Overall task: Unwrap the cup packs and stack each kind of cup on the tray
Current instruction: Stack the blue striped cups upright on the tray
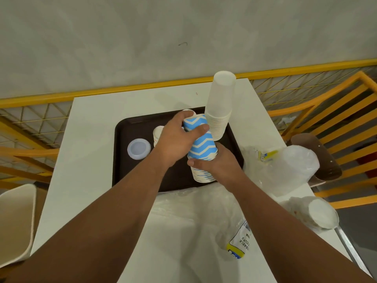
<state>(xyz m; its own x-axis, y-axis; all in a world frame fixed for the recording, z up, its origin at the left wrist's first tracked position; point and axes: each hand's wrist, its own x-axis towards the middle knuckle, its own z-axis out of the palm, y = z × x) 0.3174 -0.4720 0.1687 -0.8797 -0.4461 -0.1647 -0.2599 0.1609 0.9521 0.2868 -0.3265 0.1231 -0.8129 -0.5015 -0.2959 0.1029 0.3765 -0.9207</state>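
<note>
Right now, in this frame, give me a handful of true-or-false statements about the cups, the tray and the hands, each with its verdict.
1. Both hands grip the blue zigzag cup stack. True: the left hand holds its upper part, the right hand its lower part.
2. The tall white cup stack lies on its side on the table. False: it stands upside down at the far right of the dark tray.
3. A round translucent lid lies on the tray's left side. True.
4. The tray is yellow. False: it is dark brown; the railing behind is yellow.
5. Empty plastic wrapping lies right of the tray. True.
</note>
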